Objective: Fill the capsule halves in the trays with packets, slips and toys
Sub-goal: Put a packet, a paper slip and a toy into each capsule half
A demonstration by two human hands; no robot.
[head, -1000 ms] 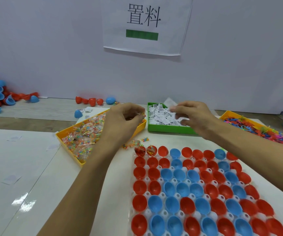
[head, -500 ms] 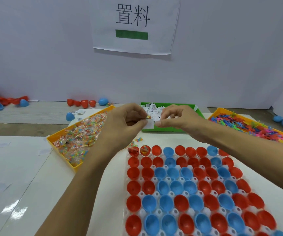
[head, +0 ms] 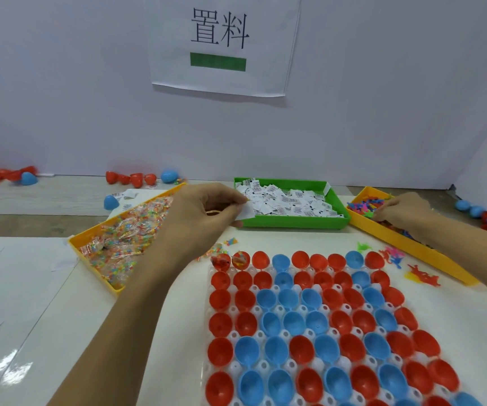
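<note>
A white tray [head: 292, 291] holds rows of red and blue capsule halves; the two far-left ones in the back row [head: 220, 262] have contents. My left hand [head: 207, 212] hovers behind the tray and pinches a white paper slip [head: 245, 213], with a packet partly hidden in its fingers. My right hand [head: 402, 210] reaches into the right yellow bin [head: 412, 244] of coloured toys, its fingertips hidden among them. The green bin [head: 292, 222] holds white slips. The left yellow bin [head: 96, 268] holds candy packets.
Loose toys [head: 421, 276] and a few packets [head: 230, 241] lie on the table beside the tray. Loose red and blue capsule halves [head: 137, 178] lie along the white wall behind and at both far sides. A paper sign [head: 221, 45] hangs on the wall.
My right hand let go of the slip at my left hand and moved right into the toy bin. My left hand kept the slip and stayed in place.
</note>
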